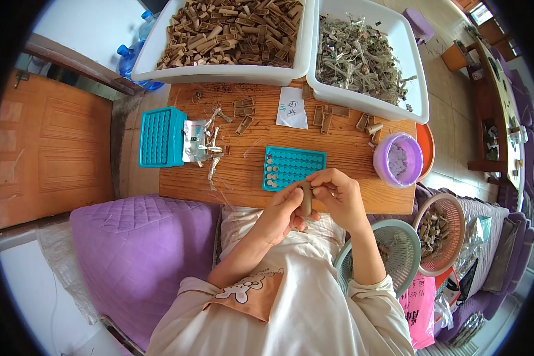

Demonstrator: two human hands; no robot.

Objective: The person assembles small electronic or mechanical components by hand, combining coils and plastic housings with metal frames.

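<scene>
My left hand is wrapped round a small brown plastic casing, held upright over my lap at the table's front edge. The fingers of my right hand pinch at the top of the same casing; whatever lies between the fingertips is too small to make out. Just beyond my hands a teal slotted tray lies on the wooden table, with several small round silvery pieces along its left side. Loose brown half-shells and clear plastic parts with thin wires lie farther left.
Two white bins stand at the back, one of brown casings, one of clear wired parts. Stacked teal trays sit left. A purple tub is at the right edge; a green basket and a pink basket stand below.
</scene>
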